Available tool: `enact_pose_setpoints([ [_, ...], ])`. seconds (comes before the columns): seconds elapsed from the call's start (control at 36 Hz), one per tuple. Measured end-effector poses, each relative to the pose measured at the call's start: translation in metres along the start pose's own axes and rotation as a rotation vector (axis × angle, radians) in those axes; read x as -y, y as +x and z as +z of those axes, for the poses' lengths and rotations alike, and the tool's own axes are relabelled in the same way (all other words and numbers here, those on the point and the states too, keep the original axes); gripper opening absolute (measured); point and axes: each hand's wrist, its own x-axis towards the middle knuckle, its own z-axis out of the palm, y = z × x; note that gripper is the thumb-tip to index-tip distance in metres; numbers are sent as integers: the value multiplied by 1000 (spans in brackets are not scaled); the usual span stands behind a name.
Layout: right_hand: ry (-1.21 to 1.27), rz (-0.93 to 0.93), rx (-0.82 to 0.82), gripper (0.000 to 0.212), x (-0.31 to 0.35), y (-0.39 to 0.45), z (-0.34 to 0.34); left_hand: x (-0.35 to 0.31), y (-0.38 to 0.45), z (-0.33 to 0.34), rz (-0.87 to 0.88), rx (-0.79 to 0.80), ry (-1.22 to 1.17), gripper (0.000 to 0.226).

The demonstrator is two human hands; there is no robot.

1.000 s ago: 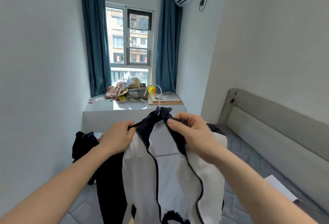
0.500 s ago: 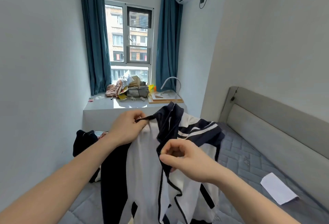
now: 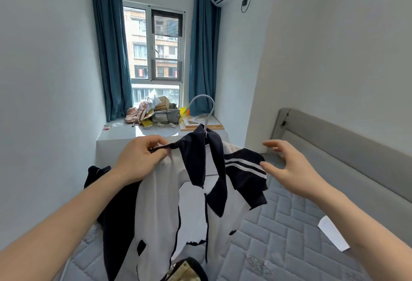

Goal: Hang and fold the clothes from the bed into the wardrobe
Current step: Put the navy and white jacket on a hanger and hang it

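Both bare arms reach forward, one hand gripping, the other free.

The left hand [image 3: 139, 161] pinches dark cloth between thumb and curled fingers; the right hand [image 3: 289, 169] hovers apart, fingers spread and relaxed, touching nothing.

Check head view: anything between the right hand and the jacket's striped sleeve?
Nothing. In the head view, the right hand is open beside the striped sleeve, with only the grey mattress behind the gap.
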Motion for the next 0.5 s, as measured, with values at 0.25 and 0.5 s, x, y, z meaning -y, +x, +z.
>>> enact_pose_setpoints([
  [0.25,-32,-57,76,33,3,0,29,-14,0,-3,2,-13,-12,6],
  [0.5,229,90,90,64,41,14,43,-27,-5,-4,19,4,-36,8],
])
